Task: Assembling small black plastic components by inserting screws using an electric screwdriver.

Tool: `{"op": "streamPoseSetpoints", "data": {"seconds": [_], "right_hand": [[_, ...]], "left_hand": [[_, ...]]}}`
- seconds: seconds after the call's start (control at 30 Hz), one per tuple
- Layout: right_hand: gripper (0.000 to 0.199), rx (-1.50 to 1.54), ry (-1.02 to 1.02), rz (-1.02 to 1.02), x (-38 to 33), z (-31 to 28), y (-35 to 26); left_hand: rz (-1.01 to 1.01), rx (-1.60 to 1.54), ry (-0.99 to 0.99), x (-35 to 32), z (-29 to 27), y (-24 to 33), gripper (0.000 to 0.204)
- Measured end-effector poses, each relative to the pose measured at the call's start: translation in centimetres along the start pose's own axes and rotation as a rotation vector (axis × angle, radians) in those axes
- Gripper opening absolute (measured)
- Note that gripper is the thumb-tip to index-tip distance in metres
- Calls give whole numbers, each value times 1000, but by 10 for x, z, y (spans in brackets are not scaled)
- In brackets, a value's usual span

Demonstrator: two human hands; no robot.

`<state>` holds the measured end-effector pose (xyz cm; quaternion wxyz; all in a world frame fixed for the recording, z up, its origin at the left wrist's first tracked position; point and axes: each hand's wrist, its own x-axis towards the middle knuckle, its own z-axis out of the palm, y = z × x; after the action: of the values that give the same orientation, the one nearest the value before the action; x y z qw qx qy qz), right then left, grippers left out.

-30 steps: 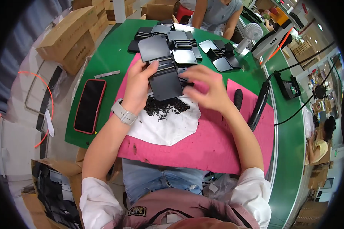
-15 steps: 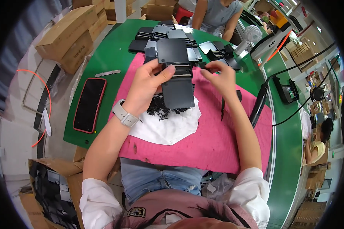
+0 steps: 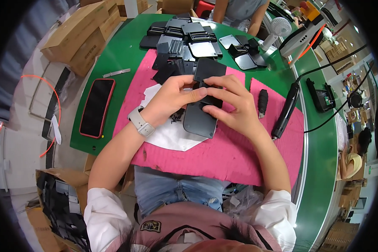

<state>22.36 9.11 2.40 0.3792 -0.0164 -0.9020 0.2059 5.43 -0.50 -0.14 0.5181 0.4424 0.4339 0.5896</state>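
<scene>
1. Green surface (image 3: 125,56), under everything, spreading out on all sides of both grips.
2. Pink mat (image 3: 227,153), on surface, beneath both grips and toward wearer.
3. Pile of black and grey plates (image 3: 203,49), beyond both grips; nearest pieces overlap mat's far edge.
4. White cloth (image 3: 172,138), on mat, below left grip, partly hidden by it.
5. Black plate assembly (image 3: 200,122), between the grips, over mat and cloth: one flat plate toward pile, one toward wearer, middle section mostly covered by fingers.
6. Right grip (image 3: 236,103): fingers curled, fingertips on assembly's middle, thumb at its right edge. Cannot tell if it pinches anything.
7. Left grip (image 3: 173,98): pinching assembly from its left side, thumb across middle section.
8. Phone, red-edged (image 3: 97,108), on surface, well left of left grip.
9. Black pen-shaped tool (image 3: 287,107) with cable, on mat, right of right grip.
10. Black-handled tool (image 3: 263,101), on mat, between right grip and pen-shaped tool.
11. Metal strip (image 3: 117,72), on surface, left of left grip, beyond phone.
12. Tiny black pieces (image 3: 176,116), on cloth, just below left grip; partly covered.
</scene>
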Motion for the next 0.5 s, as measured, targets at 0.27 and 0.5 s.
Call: {"op": "streamPoseSetpoints", "data": {"seconds": [0.27,0.5], "right_hand": [[26,-41,-109,190,-27,-36,-4],[23,-51,-253,239,-41,-39,-5]], "left_hand": [[325,1085,97,-9,-29,38,19],[210,1363,-147,-15,-38,23,21]]}}
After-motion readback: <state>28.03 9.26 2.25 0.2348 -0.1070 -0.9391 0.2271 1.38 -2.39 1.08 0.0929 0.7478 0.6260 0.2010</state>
